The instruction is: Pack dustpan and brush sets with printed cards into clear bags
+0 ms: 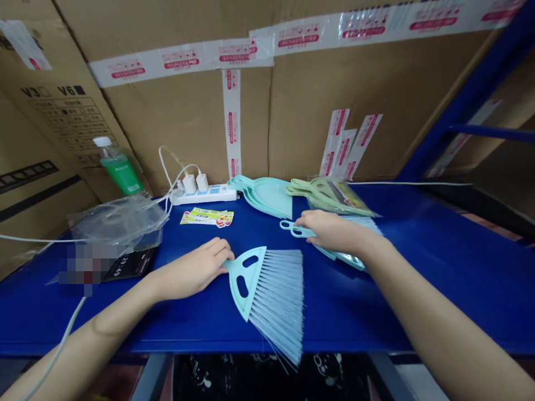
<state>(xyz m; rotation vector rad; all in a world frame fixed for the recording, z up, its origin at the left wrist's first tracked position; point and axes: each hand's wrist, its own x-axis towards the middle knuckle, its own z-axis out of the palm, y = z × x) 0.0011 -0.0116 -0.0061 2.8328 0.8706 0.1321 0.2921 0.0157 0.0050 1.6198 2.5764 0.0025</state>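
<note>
My left hand [200,267] is closed round the handle of a light-blue hand brush [246,281]. The brush lies flat, its pale blue bristles fanned to the right and reaching past the table's front edge. My right hand [326,229] has its fingers closed at the looped handles of more light-blue hand brushes [298,230], which lie to the right; my hand and forearm hide much of them, and I cannot tell how many there are. Behind them lies a stack of light-blue dustpans [267,196]. Next to it are green dustpans [330,192] in clear plastic packaging.
The blue table [192,328] backs onto large taped cardboard boxes [175,117]. A white power strip [213,193] with chargers stands at the back, with paper labels [208,217] before it. On the left are a green bottle [119,170], clear plastic bags [121,220], a dark timer display [129,264] and white cables.
</note>
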